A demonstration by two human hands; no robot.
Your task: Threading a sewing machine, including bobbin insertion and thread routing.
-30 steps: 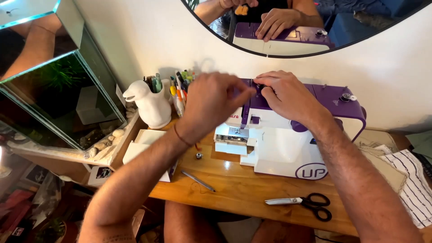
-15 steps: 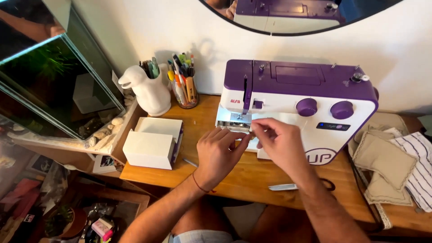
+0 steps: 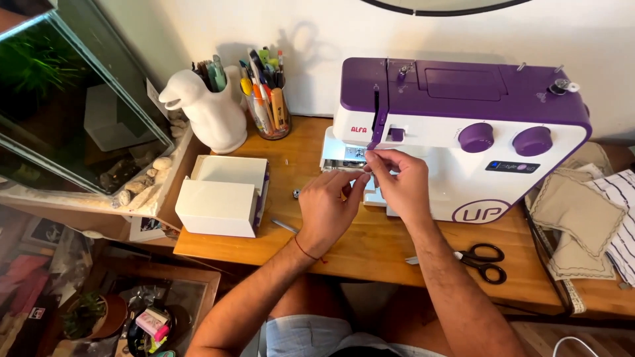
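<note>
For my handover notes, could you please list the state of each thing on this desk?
Purple-and-white sewing machine: upright, both hands at its needle area.
Left hand: fingers pinched.
Right hand: fingers pinched.
Black-handled scissors: closed, lying flat.
White box: closed.
Glass pen jar: full, upright.
</note>
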